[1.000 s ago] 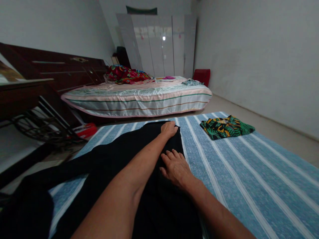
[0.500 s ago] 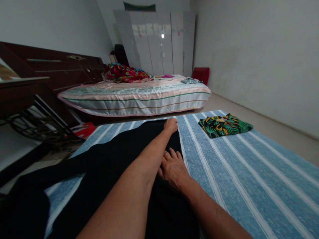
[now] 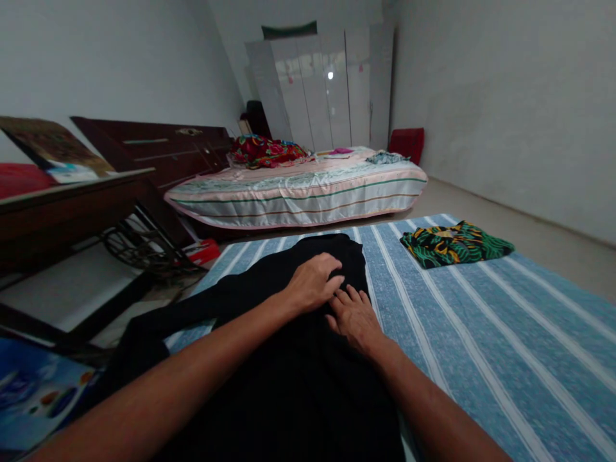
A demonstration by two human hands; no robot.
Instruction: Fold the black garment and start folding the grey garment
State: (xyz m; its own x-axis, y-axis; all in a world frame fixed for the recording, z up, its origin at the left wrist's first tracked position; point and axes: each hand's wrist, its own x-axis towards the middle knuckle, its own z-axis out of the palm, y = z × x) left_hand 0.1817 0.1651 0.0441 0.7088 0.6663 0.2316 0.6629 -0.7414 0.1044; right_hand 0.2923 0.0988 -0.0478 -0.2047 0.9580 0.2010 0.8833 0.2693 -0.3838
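A black garment (image 3: 289, 359) lies spread over a blue-and-white striped sheet (image 3: 481, 346). My left hand (image 3: 312, 282) rests on the cloth near its far end, fingers curved and lying on the fabric. Just beside it, my right hand (image 3: 353, 314) lies flat on the garment with fingers stretched out, its fingertips touching the left hand. Neither hand grips anything that I can see. One dark sleeve trails off to the left.
A folded green, yellow and black patterned garment (image 3: 455, 242) sits on the sheet at the right. Behind is a low striped mattress (image 3: 298, 192) with clothes on it, a white wardrobe (image 3: 322, 90), a dark wooden table (image 3: 72, 205) at left and a red box (image 3: 409, 142).
My left hand has drawn back from the garment's far edge towards me and now lies next to the right hand. The view has shifted to the left.
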